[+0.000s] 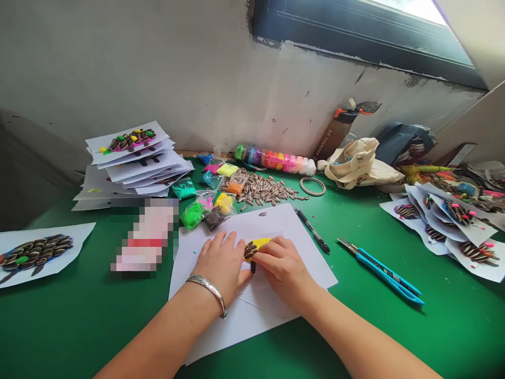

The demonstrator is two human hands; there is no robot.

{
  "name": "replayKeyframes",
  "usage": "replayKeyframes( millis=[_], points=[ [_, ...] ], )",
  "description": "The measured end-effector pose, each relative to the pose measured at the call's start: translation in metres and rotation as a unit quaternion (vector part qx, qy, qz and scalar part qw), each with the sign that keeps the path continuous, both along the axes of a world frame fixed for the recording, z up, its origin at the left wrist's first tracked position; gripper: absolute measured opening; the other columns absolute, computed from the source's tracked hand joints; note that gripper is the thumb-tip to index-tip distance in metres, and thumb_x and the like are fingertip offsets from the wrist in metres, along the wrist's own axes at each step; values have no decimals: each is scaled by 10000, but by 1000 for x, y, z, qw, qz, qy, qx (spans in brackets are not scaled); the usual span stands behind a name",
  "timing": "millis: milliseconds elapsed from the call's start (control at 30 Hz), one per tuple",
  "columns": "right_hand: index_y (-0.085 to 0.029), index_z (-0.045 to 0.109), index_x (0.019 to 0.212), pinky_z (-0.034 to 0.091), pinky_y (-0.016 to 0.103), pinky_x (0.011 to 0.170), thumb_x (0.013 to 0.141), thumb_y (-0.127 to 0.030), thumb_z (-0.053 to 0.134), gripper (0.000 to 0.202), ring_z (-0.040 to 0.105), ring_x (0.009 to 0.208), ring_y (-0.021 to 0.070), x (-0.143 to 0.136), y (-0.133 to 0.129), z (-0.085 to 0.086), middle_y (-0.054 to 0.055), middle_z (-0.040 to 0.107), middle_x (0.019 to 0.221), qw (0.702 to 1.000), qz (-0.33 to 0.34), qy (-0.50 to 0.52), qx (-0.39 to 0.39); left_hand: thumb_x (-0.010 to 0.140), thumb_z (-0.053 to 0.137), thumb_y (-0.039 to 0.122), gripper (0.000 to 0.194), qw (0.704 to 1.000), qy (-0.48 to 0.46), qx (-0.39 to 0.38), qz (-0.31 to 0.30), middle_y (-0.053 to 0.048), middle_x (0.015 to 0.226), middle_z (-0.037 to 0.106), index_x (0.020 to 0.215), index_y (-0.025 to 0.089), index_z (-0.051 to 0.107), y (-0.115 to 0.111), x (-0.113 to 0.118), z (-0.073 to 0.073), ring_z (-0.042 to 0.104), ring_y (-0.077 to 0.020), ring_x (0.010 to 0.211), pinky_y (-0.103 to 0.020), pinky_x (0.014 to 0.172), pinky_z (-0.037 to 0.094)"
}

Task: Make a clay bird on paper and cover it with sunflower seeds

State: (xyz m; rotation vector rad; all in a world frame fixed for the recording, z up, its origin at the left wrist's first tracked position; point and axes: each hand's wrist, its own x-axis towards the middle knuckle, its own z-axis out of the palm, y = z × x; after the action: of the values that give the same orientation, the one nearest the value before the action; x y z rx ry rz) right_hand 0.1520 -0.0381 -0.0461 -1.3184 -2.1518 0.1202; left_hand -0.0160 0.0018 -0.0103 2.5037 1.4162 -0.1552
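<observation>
Flat on the white paper (221, 331) lies my left hand (221, 263), fingers spread, a silver bangle at the wrist. Its thumb and index finger border a small patch of yellow clay (259, 242) partly covered with striped sunflower seeds (250, 251). From the other side my right hand (286, 268) bends over the clay, its fingers drawn together in a pinch at the seeds. Whatever sits between those fingertips is hidden. One dark seed (253, 267) sticks out below the patch, close to my left thumb.
Bags of coloured clay (193, 215) and a heap of sunflower seeds (268, 189) lie behind the paper. To the right are a black pen (312, 230) and a blue utility knife (381, 271), blade exposed. Seed pictures stack at left (138, 171) and right (453, 221).
</observation>
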Motion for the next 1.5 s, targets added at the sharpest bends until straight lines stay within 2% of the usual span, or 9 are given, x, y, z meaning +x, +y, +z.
replayKeyframes(
  millis=[167, 467, 567, 800, 1067, 1200, 1500],
  points=[
    [-201, 659, 883, 386, 312, 710, 896, -165, 527, 138, 508, 765, 178, 8, -7, -1, 50, 643, 814, 998, -51, 34, -11, 814, 600, 368, 498, 1000, -6, -5, -2, -140, 1336, 522, 1265, 161, 559, 0, 0, 1, 386, -348, 1280, -472, 1028, 362],
    [-194, 647, 818, 356, 312, 712, 909, -195, 526, 151, 496, 751, 177, 8, -9, -7, 40, 616, 770, 995, -84, 29, -40, 813, 605, 366, 484, 1000, 0, -4, 2, -120, 1341, 525, 1262, 193, 560, -1, 0, 2, 393, -335, 1280, -461, 1032, 358],
    [-199, 654, 822, 351, 304, 702, 897, -176, 542, 136, 503, 743, 172, 6, -8, -7, 35, 624, 763, 996, -81, 25, -42, 812, 611, 360, 495, 1000, -3, -3, 2, -136, 1344, 522, 1267, 172, 558, -1, 0, 1, 389, -344, 1283, -475, 1038, 356],
    [-217, 651, 862, 330, 294, 690, 878, -131, 546, 137, 509, 739, 164, 4, -7, -7, 23, 645, 799, 997, -69, -2, -40, 807, 618, 364, 490, 1000, 2, -1, 2, -125, 1359, 511, 1266, 202, 558, 0, -1, 1, 379, -348, 1299, -481, 1045, 353],
    [-186, 620, 825, 290, 307, 669, 892, -101, 485, 173, 475, 717, 179, 2, -7, -1, 46, 604, 762, 994, -68, -88, -17, 821, 615, 358, 534, 1000, 6, -6, -5, -168, 1391, 486, 1298, 126, 547, -1, 0, 1, 364, -381, 1312, -513, 1054, 351],
    [-193, 633, 866, 297, 310, 691, 870, -115, 526, 132, 481, 741, 181, 0, -8, 2, 44, 611, 797, 993, -68, -87, -31, 816, 625, 360, 526, 1000, -3, -4, -4, -168, 1385, 491, 1285, 133, 557, -1, 0, 1, 366, -382, 1314, -523, 1055, 351],
    [-185, 627, 784, 294, 294, 678, 874, -92, 485, 191, 479, 719, 166, 3, -7, 4, 45, 606, 767, 995, -64, -77, -13, 830, 609, 371, 535, 1000, 10, -13, -3, -162, 1404, 472, 1306, 136, 541, 0, 1, 3, 354, -375, 1319, -517, 1061, 341]
  ],
)
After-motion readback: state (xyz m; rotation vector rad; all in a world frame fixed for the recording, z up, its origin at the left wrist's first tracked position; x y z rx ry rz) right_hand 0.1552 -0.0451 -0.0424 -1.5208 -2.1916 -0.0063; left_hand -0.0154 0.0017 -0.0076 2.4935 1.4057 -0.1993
